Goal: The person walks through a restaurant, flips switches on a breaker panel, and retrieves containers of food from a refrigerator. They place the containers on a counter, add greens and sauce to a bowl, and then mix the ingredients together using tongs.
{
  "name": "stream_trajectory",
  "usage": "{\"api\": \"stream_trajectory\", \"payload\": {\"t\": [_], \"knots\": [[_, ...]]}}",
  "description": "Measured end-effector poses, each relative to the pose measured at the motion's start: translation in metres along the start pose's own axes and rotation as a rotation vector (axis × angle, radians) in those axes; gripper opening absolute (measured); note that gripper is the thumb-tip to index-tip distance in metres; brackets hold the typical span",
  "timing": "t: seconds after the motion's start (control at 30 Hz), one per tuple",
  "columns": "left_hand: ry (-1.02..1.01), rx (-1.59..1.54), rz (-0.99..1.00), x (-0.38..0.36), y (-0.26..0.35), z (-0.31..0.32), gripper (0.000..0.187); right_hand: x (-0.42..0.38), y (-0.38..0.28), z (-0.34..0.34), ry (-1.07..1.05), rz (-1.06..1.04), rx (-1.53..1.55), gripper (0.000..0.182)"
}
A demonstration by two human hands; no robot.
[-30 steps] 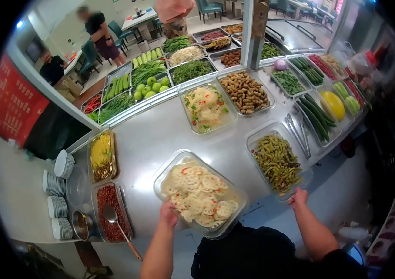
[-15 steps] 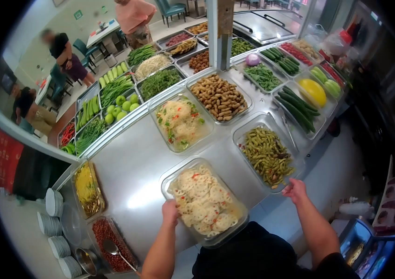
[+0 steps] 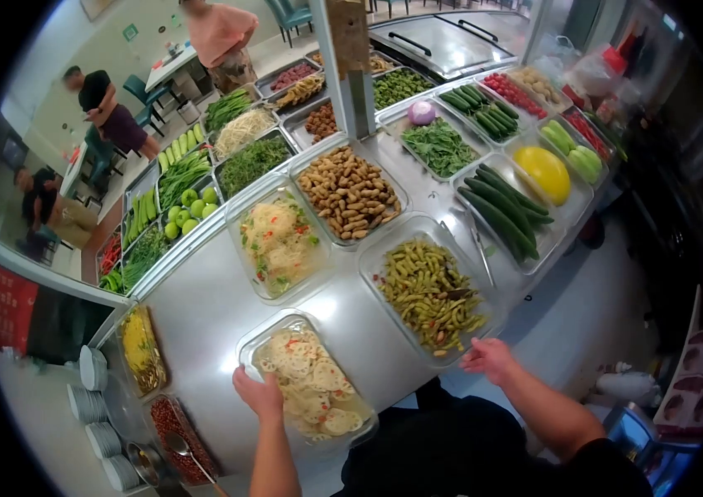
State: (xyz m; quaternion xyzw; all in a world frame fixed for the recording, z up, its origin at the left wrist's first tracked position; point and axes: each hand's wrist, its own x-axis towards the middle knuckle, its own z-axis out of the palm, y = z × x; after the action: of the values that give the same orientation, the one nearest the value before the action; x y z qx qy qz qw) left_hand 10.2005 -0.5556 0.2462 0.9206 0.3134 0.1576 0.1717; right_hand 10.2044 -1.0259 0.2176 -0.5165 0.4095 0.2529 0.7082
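Observation:
My left hand (image 3: 260, 393) lies along the left rim of a clear tray (image 3: 361, 437) of sliced lotus root (image 3: 308, 377), its fingers stretched out. This tray sits near the front edge of the steel counter. My right hand (image 3: 491, 359) is held at the near right corner of a clear tray (image 3: 376, 240) of green edamame pods (image 3: 430, 290), fingertips close to its rim, loosely bent and apart, with nothing seen in them. Behind these stand a tray of noodle salad (image 3: 279, 240) and a tray of peanuts (image 3: 350, 195).
Tongs (image 3: 479, 247) lie beside cucumbers (image 3: 500, 211) and a yellow melon (image 3: 542, 176). To the left are a tray of red peanuts (image 3: 179, 431) with a spoon (image 3: 178, 443) and stacked white plates (image 3: 103, 439). A post (image 3: 350, 74) rises at the back; people stand beyond.
The view has shifted, so most things appear further left. The lotus root tray has moved left and away from my body onto the counter. My left hand's fingers have loosened from its rim.

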Motion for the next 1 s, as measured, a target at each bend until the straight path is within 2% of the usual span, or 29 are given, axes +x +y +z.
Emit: {"api": "stream_trajectory", "payload": {"t": [0.03, 0.07, 0.1, 0.13, 0.17, 0.23, 0.27, 0.3, 0.33, 0.37, 0.4, 0.43, 0.47, 0.53, 0.57, 0.63, 0.67, 0.73, 0.77, 0.8, 0.87, 0.9, 0.93, 1.0], "knots": [[-0.008, 0.008, -0.001, -0.008, 0.026, 0.002, 0.052, 0.000, -0.003, -0.006, -0.048, 0.067, -0.035, 0.034], [-0.068, -0.098, 0.157, -0.017, 0.052, 0.008, 0.054, 0.000, -0.009, -0.013, -0.046, 0.076, -0.035, 0.034], [-0.128, -0.203, 0.313, -0.028, 0.077, 0.014, 0.056, -0.001, -0.018, -0.019, -0.123, 0.195, -0.159, 0.033], [-0.261, -0.210, 0.371, -0.040, 0.103, 0.024, 0.057, -0.003, -0.030, -0.024, -0.202, 0.311, -0.283, 0.033], [-0.395, -0.218, 0.428, -0.055, 0.129, 0.034, 0.059, -0.007, -0.044, -0.027, -0.206, 0.321, -0.285, 0.033], [-0.651, -0.171, 0.503, -0.087, 0.182, 0.056, 0.066, -0.011, -0.081, -0.030, -0.249, 0.288, -0.892, 0.030], [-0.720, -0.109, 0.558, -0.101, 0.210, 0.063, 0.072, -0.006, -0.092, -0.028, -0.254, 0.290, -0.896, 0.030], [-0.791, -0.046, 0.614, -0.112, 0.234, 0.069, 0.078, -0.003, -0.100, -0.023, -0.250, 0.028, -1.024, 0.033], [-0.790, -0.044, 0.611, -0.118, 0.251, 0.075, 0.078, 0.000, -0.106, -0.017, -0.241, -0.243, -1.138, 0.049], [-0.760, 0.063, 0.687, -0.123, 0.265, 0.084, 0.082, 0.008, -0.107, -0.008, -0.244, -0.245, -1.141, 0.049], [-0.729, 0.172, 0.757, -0.129, 0.273, 0.090, 0.087, 0.020, -0.104, 0.002, -0.112, -0.391, -1.284, 0.061], [-0.705, 0.250, 0.742, -0.134, 0.267, 0.115, 0.100, 0.032, -0.101, 0.013, 0.024, -0.539, -1.417, 0.075], [-0.701, 0.256, 0.733, -0.133, 0.274, 0.117, 0.100, 0.040, -0.101, 0.022, 0.013, -0.544, -1.420, 0.075], [-0.743, 0.249, 0.566, -0.124, 0.288, 0.124, 0.098, 0.056, -0.101, 0.039, 0.062, -0.461, -1.311, 0.091], [-0.743, 0.253, 0.558, -0.121, 0.288, 0.129, 0.098, 0.062, -0.103, 0.045, 0.053, -0.460, -1.313, 0.091], [-0.664, -0.044, 0.453, -0.116, 0.283, 0.145, 0.092, 0.074, -0.107, 0.051, 0.031, -0.632, -1.133, 0.085], [-0.658, -0.044, 0.445, -0.111, 0.282, 0.152, 0.092, 0.087, -0.109, 0.054, 0.024, -0.636, -1.139, 0.085], [-0.640, -0.313, 0.299, -0.103, 0.282, 0.160, 0.088, 0.109, -0.114, 0.061, -0.172, -0.531, -0.755, 0.080], [-0.658, -0.369, 0.230, -0.099, 0.285, 0.163, 0.084, 0.095, -0.130, 0.071, -0.191, -0.586, -0.803, 0.072], [-0.656, -0.368, 0.224, -0.093, 0.289, 0.164, 0.084, 0.096, -0.138, 0.080, -0.196, -0.584, -0.806, 0.072], [-0.664, -0.399, 0.190, -0.080, 0.293, 0.165, 0.082, 0.099, -0.151, 0.093, -0.239, -0.731, -0.996, 0.071], [-0.672, -0.455, 0.200, -0.068, 0.295, 0.163, 0.080, 0.109, -0.156, 0.098, -0.259, -0.907, -1.038, 0.071], [-0.671, -0.455, 0.195, -0.061, 0.297, 0.160, 0.080, 0.118, -0.163, 0.100, -0.264, -0.905, -1.041, 0.071], [-0.695, -0.570, 0.021, -0.048, 0.310, 0.136, 0.076, 0.098, -0.198, 0.112, -0.445, -0.544, -0.924, 0.071]]}}
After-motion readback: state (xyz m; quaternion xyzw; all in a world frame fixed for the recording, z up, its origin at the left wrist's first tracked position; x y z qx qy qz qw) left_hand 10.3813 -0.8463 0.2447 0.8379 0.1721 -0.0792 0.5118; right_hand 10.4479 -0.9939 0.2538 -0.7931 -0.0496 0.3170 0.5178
